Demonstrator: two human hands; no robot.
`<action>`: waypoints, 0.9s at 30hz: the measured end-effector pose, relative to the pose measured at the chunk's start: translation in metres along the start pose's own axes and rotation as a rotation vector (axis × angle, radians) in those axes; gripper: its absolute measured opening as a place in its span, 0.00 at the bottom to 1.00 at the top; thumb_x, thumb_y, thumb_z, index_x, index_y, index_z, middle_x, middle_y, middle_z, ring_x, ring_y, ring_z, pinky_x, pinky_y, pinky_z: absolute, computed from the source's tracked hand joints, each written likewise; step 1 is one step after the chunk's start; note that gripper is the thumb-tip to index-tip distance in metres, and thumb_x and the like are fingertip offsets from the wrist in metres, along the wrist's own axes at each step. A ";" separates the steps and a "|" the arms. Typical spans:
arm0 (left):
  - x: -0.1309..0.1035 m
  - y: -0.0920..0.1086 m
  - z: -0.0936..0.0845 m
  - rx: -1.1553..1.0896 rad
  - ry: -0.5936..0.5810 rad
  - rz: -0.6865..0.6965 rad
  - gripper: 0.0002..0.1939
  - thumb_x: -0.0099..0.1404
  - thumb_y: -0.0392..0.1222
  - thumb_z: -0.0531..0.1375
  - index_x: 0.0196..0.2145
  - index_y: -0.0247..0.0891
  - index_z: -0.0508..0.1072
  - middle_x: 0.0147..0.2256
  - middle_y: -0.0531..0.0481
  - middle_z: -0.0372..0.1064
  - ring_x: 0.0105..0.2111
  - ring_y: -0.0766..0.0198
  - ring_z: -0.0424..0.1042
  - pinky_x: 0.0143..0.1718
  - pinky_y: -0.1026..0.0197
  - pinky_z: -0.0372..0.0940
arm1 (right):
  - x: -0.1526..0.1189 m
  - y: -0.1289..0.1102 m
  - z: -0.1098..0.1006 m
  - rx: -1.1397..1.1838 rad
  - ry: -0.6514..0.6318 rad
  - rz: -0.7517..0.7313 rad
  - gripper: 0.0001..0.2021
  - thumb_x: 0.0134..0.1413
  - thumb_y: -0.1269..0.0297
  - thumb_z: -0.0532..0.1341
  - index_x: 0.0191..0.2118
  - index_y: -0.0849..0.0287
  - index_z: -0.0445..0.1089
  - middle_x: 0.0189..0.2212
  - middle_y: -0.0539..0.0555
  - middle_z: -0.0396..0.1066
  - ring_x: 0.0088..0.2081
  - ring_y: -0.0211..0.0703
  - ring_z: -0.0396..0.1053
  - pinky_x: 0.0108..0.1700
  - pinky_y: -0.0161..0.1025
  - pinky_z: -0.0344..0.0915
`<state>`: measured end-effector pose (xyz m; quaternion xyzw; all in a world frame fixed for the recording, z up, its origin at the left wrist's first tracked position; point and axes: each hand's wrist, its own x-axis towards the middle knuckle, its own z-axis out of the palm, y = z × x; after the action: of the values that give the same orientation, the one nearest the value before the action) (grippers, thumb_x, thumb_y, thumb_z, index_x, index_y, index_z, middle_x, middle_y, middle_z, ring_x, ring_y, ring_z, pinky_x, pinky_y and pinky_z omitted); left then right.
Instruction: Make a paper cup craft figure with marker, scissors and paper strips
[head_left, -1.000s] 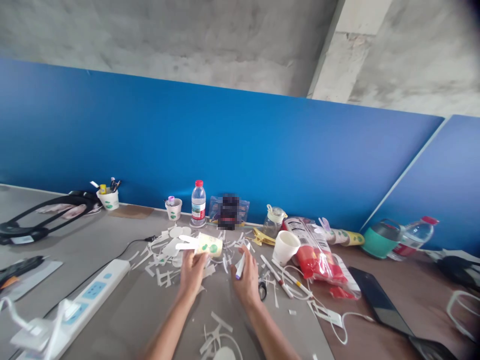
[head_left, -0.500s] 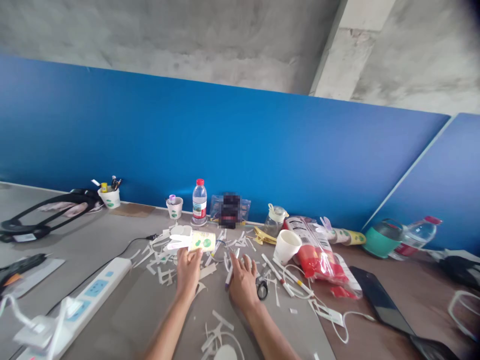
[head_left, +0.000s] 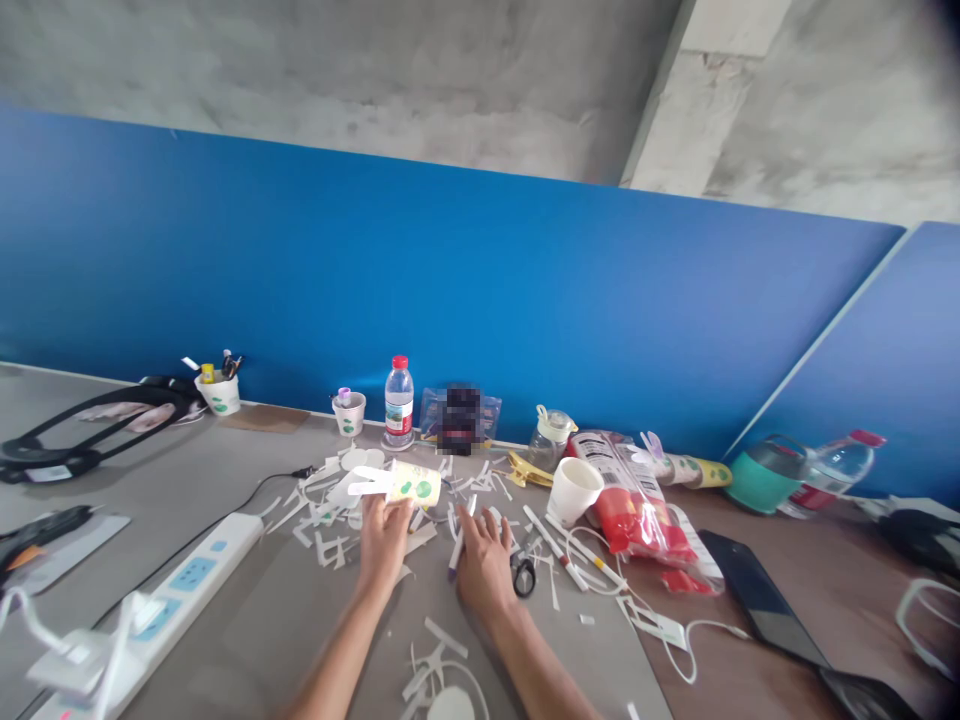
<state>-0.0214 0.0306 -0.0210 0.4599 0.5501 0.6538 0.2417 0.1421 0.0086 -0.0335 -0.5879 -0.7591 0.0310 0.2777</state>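
My left hand [head_left: 385, 545] is closed around a pale yellow paper cup [head_left: 417, 485] with green spots, tipped on its side above the desk. White ear-like strips [head_left: 369, 481] stick out from the cup's left end. My right hand [head_left: 486, 560] rests on the desk with its fingers spread. A white marker [head_left: 457, 548] lies along its thumb side; whether the thumb presses on it I cannot tell. Just right of that hand are the black handles of the scissors [head_left: 524, 577]. White paper scraps [head_left: 330, 545] are strewn around both hands.
A water bottle [head_left: 399, 405] and a small cup [head_left: 349, 413] stand by the blue partition. To the right are a white paper cup [head_left: 575, 490], a red bag [head_left: 637, 510], markers [head_left: 555, 548] and a phone [head_left: 757, 600]. A power strip [head_left: 187, 590] lies left.
My left hand has moved slightly right with the yellow cup, and the strips have turned a little. My right hand stays in nearly the same place.
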 end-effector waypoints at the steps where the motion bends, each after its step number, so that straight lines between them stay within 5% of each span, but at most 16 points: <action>1: 0.000 -0.001 0.000 0.028 -0.027 0.022 0.15 0.58 0.50 0.59 0.36 0.36 0.70 0.39 0.44 0.68 0.36 0.55 0.74 0.36 0.54 0.70 | 0.001 0.000 -0.001 0.015 0.062 -0.012 0.30 0.46 0.81 0.50 0.57 0.58 0.63 0.49 0.59 0.72 0.57 0.56 0.59 0.60 0.58 0.45; 5: 0.002 -0.008 -0.002 0.203 -0.053 0.148 0.12 0.59 0.49 0.58 0.35 0.37 0.71 0.40 0.43 0.66 0.42 0.52 0.70 0.42 0.50 0.68 | 0.005 0.003 -0.006 0.095 0.313 -0.055 0.25 0.47 0.79 0.50 0.53 0.61 0.64 0.43 0.60 0.72 0.48 0.52 0.66 0.54 0.55 0.55; 10: 0.012 -0.018 -0.007 0.332 0.066 0.192 0.08 0.60 0.44 0.52 0.33 0.39 0.68 0.37 0.44 0.65 0.43 0.51 0.66 0.47 0.47 0.64 | 0.007 0.006 -0.009 0.146 0.391 -0.085 0.20 0.47 0.76 0.53 0.49 0.59 0.64 0.39 0.58 0.71 0.41 0.52 0.66 0.47 0.52 0.61; 19: 0.015 -0.020 -0.010 0.356 0.095 0.193 0.07 0.60 0.38 0.49 0.32 0.40 0.66 0.35 0.45 0.65 0.42 0.52 0.66 0.47 0.48 0.64 | 0.009 0.009 -0.003 0.245 0.546 -0.075 0.19 0.55 0.73 0.52 0.53 0.57 0.60 0.44 0.57 0.70 0.44 0.51 0.67 0.49 0.53 0.62; 27: 0.003 -0.014 0.000 0.294 0.007 0.315 0.10 0.63 0.43 0.51 0.38 0.38 0.69 0.43 0.41 0.67 0.46 0.53 0.68 0.47 0.50 0.66 | 0.022 0.037 -0.014 0.374 0.727 0.111 0.20 0.56 0.69 0.53 0.55 0.61 0.58 0.45 0.61 0.69 0.47 0.51 0.67 0.49 0.50 0.63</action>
<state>-0.0252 0.0373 -0.0333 0.5684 0.5616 0.5978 0.0650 0.1778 0.0355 -0.0268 -0.5399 -0.5601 -0.0262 0.6278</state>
